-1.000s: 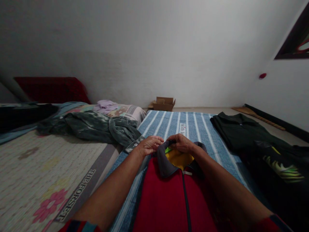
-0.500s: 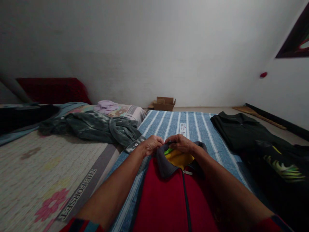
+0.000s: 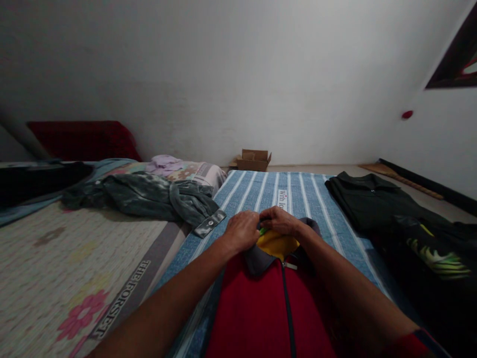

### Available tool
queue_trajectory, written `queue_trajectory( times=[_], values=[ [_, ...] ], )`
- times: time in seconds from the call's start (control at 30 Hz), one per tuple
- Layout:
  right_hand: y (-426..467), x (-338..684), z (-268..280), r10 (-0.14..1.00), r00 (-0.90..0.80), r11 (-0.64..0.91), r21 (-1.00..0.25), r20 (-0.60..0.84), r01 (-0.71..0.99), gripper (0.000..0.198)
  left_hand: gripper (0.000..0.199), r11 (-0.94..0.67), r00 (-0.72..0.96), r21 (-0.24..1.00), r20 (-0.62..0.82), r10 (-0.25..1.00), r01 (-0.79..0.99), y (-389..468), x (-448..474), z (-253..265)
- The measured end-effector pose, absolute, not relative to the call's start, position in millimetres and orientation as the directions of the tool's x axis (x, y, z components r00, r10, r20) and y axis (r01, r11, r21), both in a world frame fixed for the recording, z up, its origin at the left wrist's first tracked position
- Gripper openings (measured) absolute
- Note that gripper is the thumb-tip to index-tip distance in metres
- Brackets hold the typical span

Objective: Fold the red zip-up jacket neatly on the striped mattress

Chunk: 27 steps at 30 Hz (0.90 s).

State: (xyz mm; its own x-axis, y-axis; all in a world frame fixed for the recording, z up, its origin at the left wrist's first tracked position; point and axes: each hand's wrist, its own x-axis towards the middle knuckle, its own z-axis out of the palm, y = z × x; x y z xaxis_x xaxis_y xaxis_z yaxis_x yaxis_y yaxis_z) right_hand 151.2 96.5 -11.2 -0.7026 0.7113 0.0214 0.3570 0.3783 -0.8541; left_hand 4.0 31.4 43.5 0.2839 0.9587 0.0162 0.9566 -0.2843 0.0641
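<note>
A red zip-up jacket (image 3: 251, 313) with a grey collar and yellow lining lies front up before me, its zip pull near the neck. My left hand (image 3: 243, 230) is closed on the left side of the collar (image 3: 257, 262), its fingertips mostly hidden behind the knuckles. Close beside it, my right hand (image 3: 280, 220) has its fingers bent over the back of the collar and is closed on it. A bit of bright green shows inside the neck under the right fingers.
Under the jacket is a blue-and-white striped cloth (image 3: 253, 191). To the left, a grey-green garment (image 3: 141, 196) lies on a flowered bed cover (image 3: 122, 243). On the right are a folded dark jacket (image 3: 368, 199) and a black garment with a yellow-green print (image 3: 439, 261). A cardboard box (image 3: 253, 161) stands by the wall.
My left hand has shifted right and slightly nearer along the collar, now covering more of its left side. My right hand has barely moved.
</note>
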Motion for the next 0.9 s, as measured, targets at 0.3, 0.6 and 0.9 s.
queue_trajectory(
  times=[0.3,0.6,0.9],
  values=[
    [98,156,-19,0.703,-0.712,0.429,-0.797,-0.001,0.425,0.020,0.022,-0.169,0.170,0.022,-0.032,0.985,0.985,42,3,39],
    [91,162,-7,0.716,-0.698,0.522,-0.665,0.002,0.534,0.021,0.022,-0.170,0.175,0.074,-0.082,0.981,0.983,46,-3,44],
    [90,156,-9,0.723,-0.690,0.562,-0.602,0.026,0.566,0.020,0.019,-0.201,0.207,0.061,-0.112,0.972,0.978,42,6,42]
  ],
)
